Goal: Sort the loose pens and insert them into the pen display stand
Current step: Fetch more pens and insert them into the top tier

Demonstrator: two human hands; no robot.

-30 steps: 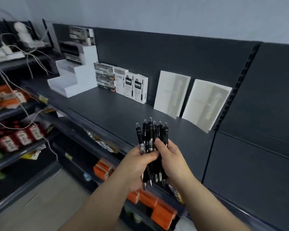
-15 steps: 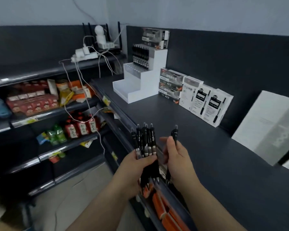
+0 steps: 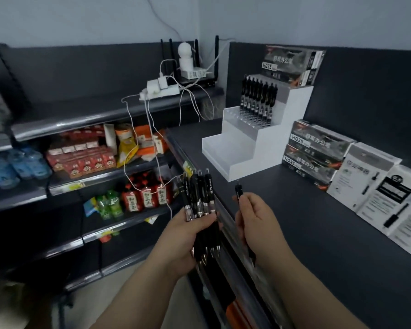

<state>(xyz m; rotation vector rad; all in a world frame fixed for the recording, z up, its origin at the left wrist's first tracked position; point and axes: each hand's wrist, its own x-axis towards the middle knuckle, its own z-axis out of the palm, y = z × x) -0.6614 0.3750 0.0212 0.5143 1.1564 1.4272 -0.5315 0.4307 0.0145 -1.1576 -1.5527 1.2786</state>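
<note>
The left hand [image 3: 190, 231] gripped a bundle of black click pens [image 3: 199, 195] upright, tips down, at the front edge of the dark grey shelf [image 3: 318, 233]. The right hand [image 3: 256, 219] pinched a single black pen [image 3: 239, 191], farther from the bundle than half a second before. The white stepped plastic display stand [image 3: 242, 148], with a row of black pens [image 3: 258, 98] in an upper tier, appeared nearer than before.
</note>
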